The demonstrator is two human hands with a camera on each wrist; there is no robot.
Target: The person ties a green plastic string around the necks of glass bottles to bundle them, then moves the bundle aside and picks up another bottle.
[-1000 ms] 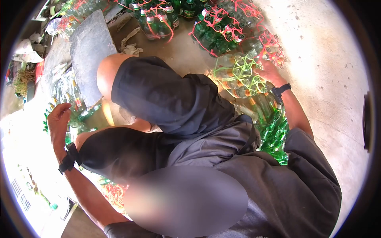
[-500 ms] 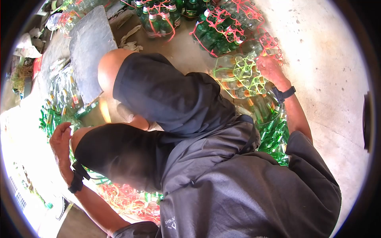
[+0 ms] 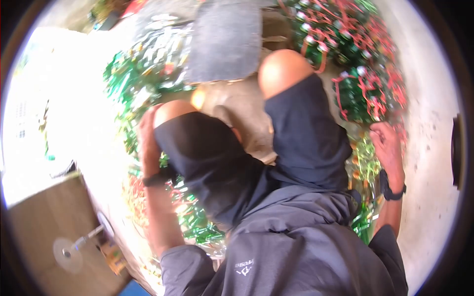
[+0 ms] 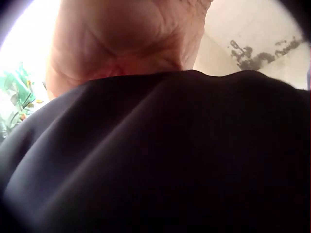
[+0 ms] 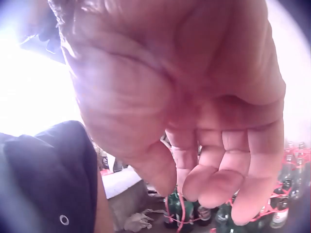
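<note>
My left hand (image 3: 148,138) lies along the outer side of the left knee (image 3: 174,112), its fingers mostly hidden in the blur. In the left wrist view its palm (image 4: 126,34) shows above the dark shorts (image 4: 155,155). My right hand (image 3: 388,148) hovers beside the bottle bundle tied with green string (image 3: 366,160). The right wrist view shows its fingers (image 5: 252,199) loosely bent with nothing in them. Beyond that hand stand green bottles bound with pink string (image 3: 363,93).
Loose bottles (image 3: 143,79) lie in a heap at the left, beside a flat grey board (image 3: 224,42). Pink string (image 3: 136,197) and green bottles (image 3: 197,222) lie behind the left leg. A fan (image 3: 68,254) stands at the lower left. A pale wall or floor runs along the right.
The head view has swung, shifting the scene rightward. My left hand has come in against the knee. The right hand has drawn away from the top of the green-strung bundle.
</note>
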